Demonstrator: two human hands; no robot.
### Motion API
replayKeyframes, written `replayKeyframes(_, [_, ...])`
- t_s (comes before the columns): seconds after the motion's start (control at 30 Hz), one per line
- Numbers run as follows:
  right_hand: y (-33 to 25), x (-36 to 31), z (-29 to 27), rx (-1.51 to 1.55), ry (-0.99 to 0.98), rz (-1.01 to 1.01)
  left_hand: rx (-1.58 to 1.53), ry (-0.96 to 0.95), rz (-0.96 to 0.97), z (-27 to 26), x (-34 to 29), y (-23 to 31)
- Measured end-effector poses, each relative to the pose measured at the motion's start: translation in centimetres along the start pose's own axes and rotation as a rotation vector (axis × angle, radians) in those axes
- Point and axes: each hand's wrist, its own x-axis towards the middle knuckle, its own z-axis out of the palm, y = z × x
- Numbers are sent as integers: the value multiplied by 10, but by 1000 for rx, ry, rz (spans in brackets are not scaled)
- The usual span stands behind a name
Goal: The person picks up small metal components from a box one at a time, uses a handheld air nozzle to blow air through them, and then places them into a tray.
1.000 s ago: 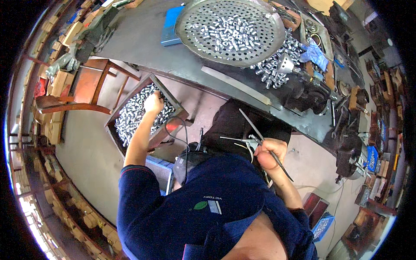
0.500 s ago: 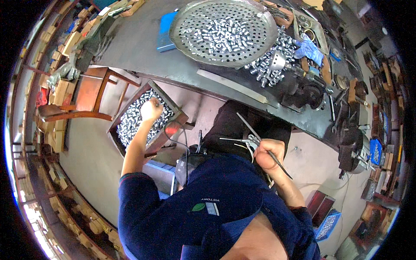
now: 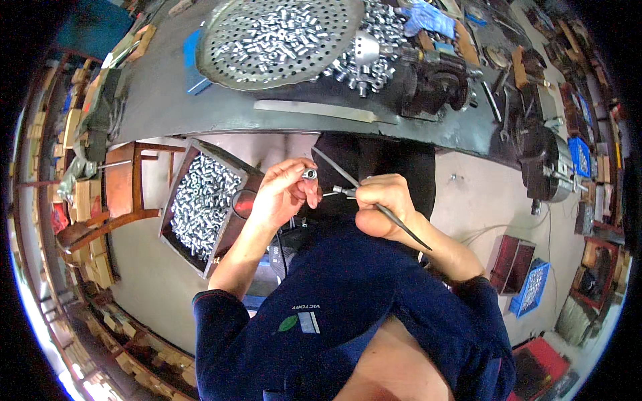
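Note:
My left hand point(image 3: 277, 194) is raised in front of my body, its thumb and fingers pinching a small shiny metal fitting point(image 3: 309, 174) with a round opening. Just to its right, my right hand point(image 3: 386, 200) is closed around a long, thin grey file point(image 3: 336, 166). The file slants from upper left to lower right, its dark narrow end sticking out below the hand. A slim silver tool point(image 3: 344, 192) also pokes out of the right hand toward the fitting; its exact kind is hard to make out.
An open wooden box point(image 3: 234, 235) full of metal fittings stands at lower left. On the bench point(image 3: 200, 113) lie a perforated round tray point(image 3: 224, 77) of fittings, a flat metal strip point(image 3: 314, 110), a vise point(image 3: 435, 87) and a blue glove point(image 3: 429, 19). A wooden chair point(image 3: 122, 184) stands left.
My left hand has come from the wooden box to the middle, bringing a metal fitting. My right hand has shifted slightly left and up, still gripping the file. The view has turned a little.

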Motion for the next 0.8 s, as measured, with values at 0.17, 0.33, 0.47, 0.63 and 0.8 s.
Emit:
replayKeyframes(0.17, [3,1,-3,-76,-35,-37,120,-64,-59,3,1,-3])
replayKeyframes(0.33, [8,4,5,-144,-49,-54,385,-90,35,11,2,4])
replayKeyframes(0.47, [10,3,7,-211,-16,-75,387,-95,-49,15,6,6])
replayKeyframes(0.63, [12,3,5,-161,2,-43,406,-110,-77,15,10,5])
replayKeyframes(0.8, [29,-6,18,-36,59,68,557,-112,19,19,8,3])
